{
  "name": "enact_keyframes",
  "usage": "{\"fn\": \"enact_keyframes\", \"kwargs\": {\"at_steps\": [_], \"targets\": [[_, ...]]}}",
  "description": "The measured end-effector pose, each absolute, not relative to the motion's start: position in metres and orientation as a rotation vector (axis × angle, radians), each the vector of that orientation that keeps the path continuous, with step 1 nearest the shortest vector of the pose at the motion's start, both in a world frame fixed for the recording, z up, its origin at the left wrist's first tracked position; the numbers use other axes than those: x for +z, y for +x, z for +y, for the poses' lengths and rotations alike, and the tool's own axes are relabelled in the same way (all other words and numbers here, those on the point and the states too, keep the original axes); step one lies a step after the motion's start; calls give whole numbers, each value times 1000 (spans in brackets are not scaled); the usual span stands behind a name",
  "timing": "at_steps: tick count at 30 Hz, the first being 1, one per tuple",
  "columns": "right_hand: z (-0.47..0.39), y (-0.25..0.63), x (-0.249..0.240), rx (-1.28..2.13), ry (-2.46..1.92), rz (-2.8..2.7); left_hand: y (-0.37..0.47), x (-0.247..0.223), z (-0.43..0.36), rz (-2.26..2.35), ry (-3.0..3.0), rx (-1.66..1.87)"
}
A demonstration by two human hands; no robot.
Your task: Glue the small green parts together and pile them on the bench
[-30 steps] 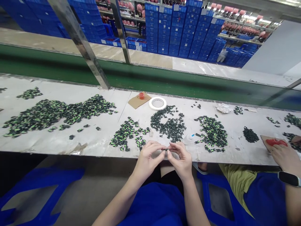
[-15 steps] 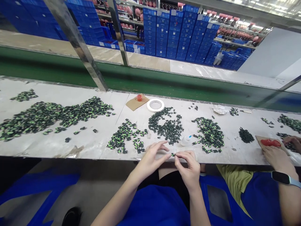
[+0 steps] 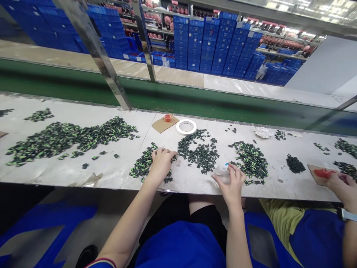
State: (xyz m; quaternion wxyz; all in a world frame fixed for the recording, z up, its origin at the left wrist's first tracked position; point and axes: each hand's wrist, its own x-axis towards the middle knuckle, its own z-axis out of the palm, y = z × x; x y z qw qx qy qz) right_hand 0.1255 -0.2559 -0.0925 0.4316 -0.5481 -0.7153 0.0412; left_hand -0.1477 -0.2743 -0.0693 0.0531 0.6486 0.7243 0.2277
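My left hand [image 3: 161, 164] is over the near-left pile of small black-and-green parts [image 3: 142, 162], palm down. Its thumb side stretches to the right, apart from the other fingers, whose tips dip toward the pile and are partly hidden. Around a small white squeeze bottle with a blue tip [image 3: 221, 169], near the table's front edge, my right hand [image 3: 233, 182] has thumb and fingers closed on either side. The bottle leans with its tip to the upper right. Just behind it lies a ring-like heap of small dark parts [image 3: 205, 155].
A tape roll [image 3: 186, 127] and a red cup [image 3: 167, 118] on cardboard [image 3: 160, 125] stand farther back. More black-and-green parts form a right pile [image 3: 252, 160] and a long left pile [image 3: 52, 139]. At the right, a co-worker's hand [image 3: 341, 186] is beside a red item [image 3: 323, 173].
My hands were together at the table edge with a small black-and-green part between them. The left has moved left to the pile, the right to the bottle. The view has shifted slightly.
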Motion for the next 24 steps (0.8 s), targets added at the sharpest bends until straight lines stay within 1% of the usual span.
{"fn": "enact_keyframes", "kwargs": {"at_steps": [3,5,10,12,16,20,24], "targets": [[-254,118,-97,160,-1341,-1819,-153,-70,-271,2158,2044,623],[-255,115,-96,262,-1336,-1766,-158,-71,-268,2138,2056,573],[-264,109,-86,800,-1293,-1455,-162,-70,-264,2088,2101,608],[-269,109,-85,922,-1270,-1324,-158,-68,-268,2069,2115,652],[-273,108,-88,895,-1197,-1117,-135,-69,-286,1912,2134,732],[-272,104,-95,957,-1078,-884,-105,-77,-304,1677,2152,800],[-274,99,-97,912,-1114,-865,-89,-86,-310,1759,2125,846]]}}
